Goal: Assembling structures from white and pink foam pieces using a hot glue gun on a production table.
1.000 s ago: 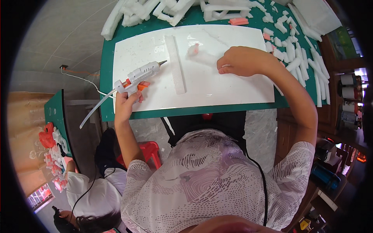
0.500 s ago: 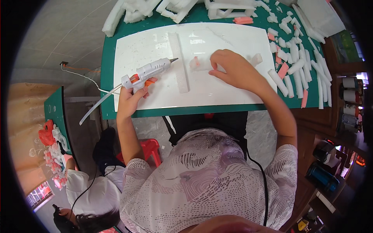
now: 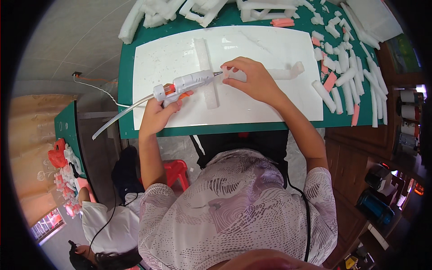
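While the left hand [image 3: 157,114] wraps the grip of a white glue gun [image 3: 186,83] with an orange trigger, its fingers [image 3: 173,104] are curled tight round the handle; which finger rests on the trigger cannot be told. The gun lies nearly level over the white board [image 3: 252,108], nozzle pointing to the person's right and meeting a small white foam piece [image 3: 231,75]. A pale glue stick or cord [image 3: 119,118] trails from the gun's rear, off the surface's edge to the left.

Right hand [image 3: 254,81]: palm down on the board, fingers bent and pinching the small foam piece at the nozzle tip; most of that piece is hidden beneath the hand.

Long white foam strip [image 3: 204,67]: flat on the board, running away from the person, passing under the gun's barrel.

Translucent curved piece [image 3: 288,72]: on the board just right of the right hand, its near end covered by the knuckles.

Green surface [image 3: 128,90]: carries the board; loose white and pink foam offcuts [image 3: 346,81] crowd its right and far edges, several cut off by the frame's rim.

Another person's sleeve [image 3: 110,225]: lower left, partly out of frame.
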The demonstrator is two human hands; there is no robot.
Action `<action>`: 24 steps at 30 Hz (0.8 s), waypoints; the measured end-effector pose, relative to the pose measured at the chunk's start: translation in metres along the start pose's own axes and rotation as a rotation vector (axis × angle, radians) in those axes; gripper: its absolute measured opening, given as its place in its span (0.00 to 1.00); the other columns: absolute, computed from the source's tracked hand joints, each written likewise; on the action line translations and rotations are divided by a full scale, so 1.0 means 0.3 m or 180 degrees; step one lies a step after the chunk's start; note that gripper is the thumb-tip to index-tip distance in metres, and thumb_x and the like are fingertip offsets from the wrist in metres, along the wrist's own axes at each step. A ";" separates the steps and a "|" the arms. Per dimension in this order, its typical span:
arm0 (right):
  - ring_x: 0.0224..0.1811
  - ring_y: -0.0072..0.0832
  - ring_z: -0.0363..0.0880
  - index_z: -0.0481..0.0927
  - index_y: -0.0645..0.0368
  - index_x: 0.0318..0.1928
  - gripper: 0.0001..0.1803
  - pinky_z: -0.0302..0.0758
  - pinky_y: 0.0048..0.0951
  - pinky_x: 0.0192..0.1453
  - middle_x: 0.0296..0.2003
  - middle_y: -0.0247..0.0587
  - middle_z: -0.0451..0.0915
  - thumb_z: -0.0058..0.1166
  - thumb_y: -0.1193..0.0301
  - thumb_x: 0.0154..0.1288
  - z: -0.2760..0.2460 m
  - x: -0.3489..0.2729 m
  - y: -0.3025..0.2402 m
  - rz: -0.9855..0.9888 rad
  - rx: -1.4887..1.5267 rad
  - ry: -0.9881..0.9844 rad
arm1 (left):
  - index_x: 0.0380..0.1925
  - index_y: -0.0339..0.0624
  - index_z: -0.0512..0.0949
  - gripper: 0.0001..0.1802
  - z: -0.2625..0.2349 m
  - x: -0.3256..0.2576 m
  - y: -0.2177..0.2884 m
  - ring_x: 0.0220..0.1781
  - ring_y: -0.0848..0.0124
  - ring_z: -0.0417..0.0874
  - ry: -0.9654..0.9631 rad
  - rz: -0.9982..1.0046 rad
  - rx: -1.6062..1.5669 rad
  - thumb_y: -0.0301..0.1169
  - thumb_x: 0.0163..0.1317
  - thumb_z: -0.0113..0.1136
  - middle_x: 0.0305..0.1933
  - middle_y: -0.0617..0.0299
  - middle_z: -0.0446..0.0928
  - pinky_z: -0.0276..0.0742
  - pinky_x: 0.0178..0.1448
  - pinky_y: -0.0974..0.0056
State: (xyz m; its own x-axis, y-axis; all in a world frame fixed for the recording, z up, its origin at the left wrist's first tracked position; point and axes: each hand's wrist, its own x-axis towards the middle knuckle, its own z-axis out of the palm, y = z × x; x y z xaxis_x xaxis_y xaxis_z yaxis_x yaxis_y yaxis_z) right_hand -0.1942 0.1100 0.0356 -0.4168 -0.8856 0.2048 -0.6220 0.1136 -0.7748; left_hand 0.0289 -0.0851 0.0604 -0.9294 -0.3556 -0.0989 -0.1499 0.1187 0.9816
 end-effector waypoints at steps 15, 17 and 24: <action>0.42 0.31 0.80 0.83 0.54 0.47 0.17 0.76 0.30 0.48 0.42 0.39 0.83 0.66 0.64 0.58 0.012 0.001 0.015 -0.0138 0.0032 0.0144 | 0.45 0.34 0.77 0.15 0.013 0.030 0.000 0.30 0.80 0.70 -0.0013 -0.0082 0.0052 0.22 0.56 0.54 0.38 0.64 0.81 0.68 0.35 0.72; 0.42 0.31 0.80 0.83 0.54 0.47 0.17 0.76 0.30 0.48 0.43 0.39 0.82 0.66 0.63 0.59 0.014 0.000 0.020 -0.0151 0.0000 0.0139 | 0.42 0.34 0.77 0.13 0.013 0.034 0.004 0.30 0.79 0.70 -0.0038 -0.0090 -0.0032 0.22 0.56 0.54 0.37 0.63 0.80 0.67 0.34 0.72; 0.42 0.32 0.80 0.83 0.54 0.47 0.17 0.76 0.31 0.49 0.43 0.39 0.82 0.66 0.63 0.59 0.018 0.000 0.023 -0.0183 -0.0022 0.0167 | 0.40 0.35 0.77 0.11 0.009 0.034 0.002 0.29 0.80 0.70 -0.0041 -0.0083 -0.0110 0.21 0.56 0.53 0.35 0.63 0.78 0.67 0.33 0.72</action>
State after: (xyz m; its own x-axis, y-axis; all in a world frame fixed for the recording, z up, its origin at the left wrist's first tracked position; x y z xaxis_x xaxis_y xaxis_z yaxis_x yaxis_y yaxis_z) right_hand -0.1949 0.1085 0.0269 -0.4143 -0.8660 0.2800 -0.6505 0.0665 -0.7566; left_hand 0.0183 -0.0861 0.0596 -0.9296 -0.3461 -0.1265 -0.1626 0.0773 0.9837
